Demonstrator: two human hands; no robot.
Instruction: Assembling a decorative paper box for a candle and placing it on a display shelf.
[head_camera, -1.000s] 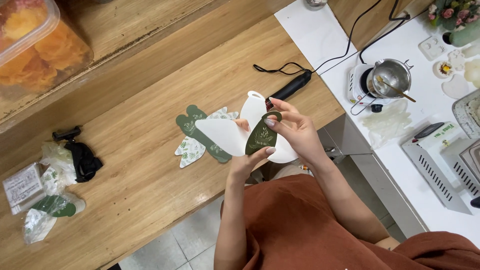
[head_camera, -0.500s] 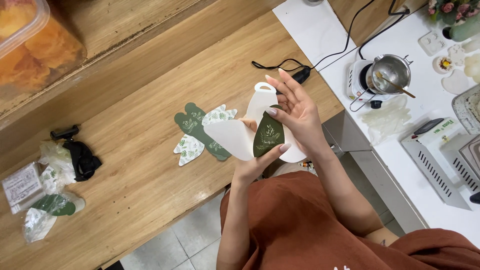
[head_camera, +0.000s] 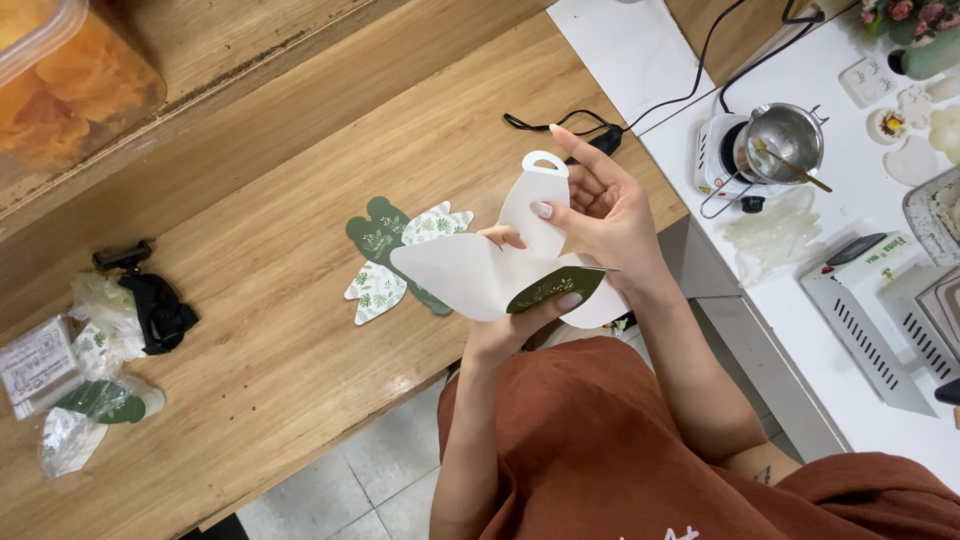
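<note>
Left hand (head_camera: 505, 325) pinching the white paper cutout (head_camera: 470, 275) at 6 o'clock; right hand (head_camera: 605, 215) spread, thumb pressing. Best to fold slowly along creases. Keep flaps lined up.

White-and-green leaf-print card cutout (head_camera: 470, 280)

A steel pot (head_camera: 787, 138) sits on a white hotplate (head_camera: 722, 155); plastic bags (head_camera: 85, 400) lie left.
</note>
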